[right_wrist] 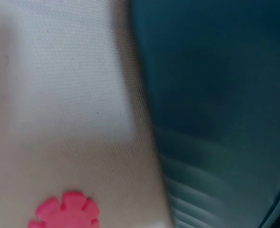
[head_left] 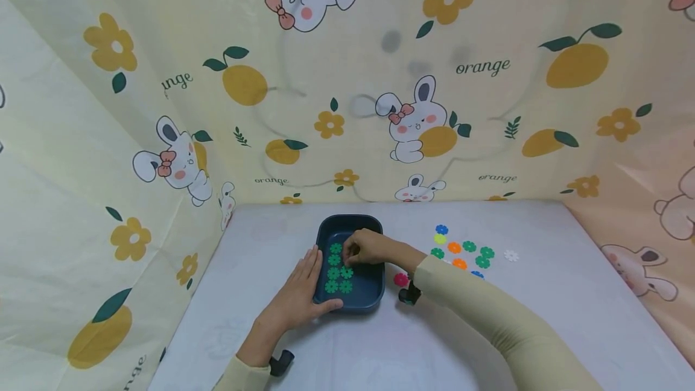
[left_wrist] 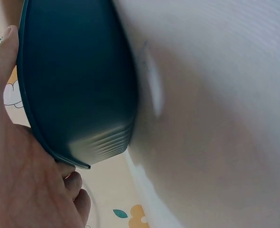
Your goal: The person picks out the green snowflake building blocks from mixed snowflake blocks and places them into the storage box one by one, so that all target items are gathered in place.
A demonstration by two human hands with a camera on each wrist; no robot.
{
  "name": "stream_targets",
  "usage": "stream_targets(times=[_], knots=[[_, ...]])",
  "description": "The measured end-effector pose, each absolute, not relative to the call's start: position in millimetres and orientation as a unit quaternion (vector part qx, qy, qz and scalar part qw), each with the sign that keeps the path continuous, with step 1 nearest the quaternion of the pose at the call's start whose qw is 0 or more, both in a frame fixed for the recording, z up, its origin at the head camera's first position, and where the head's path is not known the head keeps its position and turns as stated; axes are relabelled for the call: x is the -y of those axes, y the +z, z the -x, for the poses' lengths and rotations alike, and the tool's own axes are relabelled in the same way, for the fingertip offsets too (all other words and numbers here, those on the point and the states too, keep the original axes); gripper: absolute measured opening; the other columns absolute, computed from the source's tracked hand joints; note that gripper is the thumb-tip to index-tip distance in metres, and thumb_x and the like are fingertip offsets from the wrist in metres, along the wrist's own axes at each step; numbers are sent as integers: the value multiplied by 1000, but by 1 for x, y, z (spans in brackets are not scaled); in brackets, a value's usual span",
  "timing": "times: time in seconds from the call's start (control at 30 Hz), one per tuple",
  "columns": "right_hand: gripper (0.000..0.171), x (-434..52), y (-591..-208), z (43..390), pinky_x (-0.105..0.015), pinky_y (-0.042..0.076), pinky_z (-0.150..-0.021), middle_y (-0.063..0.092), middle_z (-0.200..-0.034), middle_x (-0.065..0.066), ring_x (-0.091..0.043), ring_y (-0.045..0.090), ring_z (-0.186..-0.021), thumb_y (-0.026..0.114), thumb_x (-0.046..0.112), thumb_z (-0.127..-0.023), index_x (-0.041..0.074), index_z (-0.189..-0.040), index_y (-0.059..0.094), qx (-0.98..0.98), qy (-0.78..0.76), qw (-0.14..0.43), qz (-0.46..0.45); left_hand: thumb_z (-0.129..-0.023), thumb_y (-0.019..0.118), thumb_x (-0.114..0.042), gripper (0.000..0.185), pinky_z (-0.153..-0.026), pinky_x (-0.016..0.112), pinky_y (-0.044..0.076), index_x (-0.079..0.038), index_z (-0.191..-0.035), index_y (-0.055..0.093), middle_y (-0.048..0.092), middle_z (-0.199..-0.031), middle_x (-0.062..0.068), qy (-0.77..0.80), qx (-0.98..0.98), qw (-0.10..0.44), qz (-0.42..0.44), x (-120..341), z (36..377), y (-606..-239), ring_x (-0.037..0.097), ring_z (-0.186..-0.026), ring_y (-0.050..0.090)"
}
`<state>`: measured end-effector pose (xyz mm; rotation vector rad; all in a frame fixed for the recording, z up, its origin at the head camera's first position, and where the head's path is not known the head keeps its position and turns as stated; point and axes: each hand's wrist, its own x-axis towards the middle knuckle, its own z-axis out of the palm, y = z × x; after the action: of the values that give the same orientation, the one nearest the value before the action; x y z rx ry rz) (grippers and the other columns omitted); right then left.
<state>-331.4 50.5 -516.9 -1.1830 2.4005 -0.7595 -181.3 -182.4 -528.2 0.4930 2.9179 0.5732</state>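
Observation:
A dark blue-green tray (head_left: 358, 300) stands on the table, with several green flower-shaped plastic pieces (head_left: 333, 273) laid in two columns on its floor. My left hand (head_left: 295, 291) rests along the tray's left side, fingers straight on the rim and thumb stretched along the front edge. Over the inside of the tray, my right hand (head_left: 369, 246) has its fingers bent down and pinched together at a green flower-shaped piece (head_left: 346, 272) in the right column. The fingertips partly cover that spot. In the right wrist view only the tray's outer wall (right_wrist: 216, 118) and a bit of finger show.
Right of the tray lie loose flower pieces: green (head_left: 469, 246), orange (head_left: 453, 247), blue (head_left: 441, 230), yellow (head_left: 440, 239) and white (head_left: 511, 255). A pink piece (head_left: 400, 280) lies close to the tray, below the right forearm. Printed cloth (head_left: 353, 65) hangs around the table.

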Motion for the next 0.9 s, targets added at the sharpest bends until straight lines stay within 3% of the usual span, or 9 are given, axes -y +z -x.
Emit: stream_targets(times=[0.13, 0.57, 0.9], knots=[[6, -54, -515, 331, -21, 61, -78, 76, -89, 12, -3, 68, -80, 81, 16, -99, 20, -94, 81, -849, -274, 170, 418, -94, 66, -75, 121, -135, 49, 11, -8, -173, 4, -5, -181, 6, 194, -964, 67, -167, 182, 181, -527, 23, -167, -2], [7, -97, -493, 334, -27, 63, -88, 77, -101, 10, -12, 73, -93, 77, 23, -103, 18, -105, 81, -822, -389, 133, 393, -93, 66, -77, 123, -135, 51, 12, -7, -173, 5, -4, -181, 8, 191, -965, 70, -163, 180, 181, -528, 26, -168, -1], [10, -157, -475, 328, -30, 56, -75, 76, -96, 7, -17, 63, -83, 77, 27, -103, 19, -109, 80, -867, -367, 55, 334, -91, 63, -81, 125, -135, 49, 12, -8, -173, 4, -4, -181, 8, 185, -967, 62, -162, 179, 183, -530, 24, -168, -1]])
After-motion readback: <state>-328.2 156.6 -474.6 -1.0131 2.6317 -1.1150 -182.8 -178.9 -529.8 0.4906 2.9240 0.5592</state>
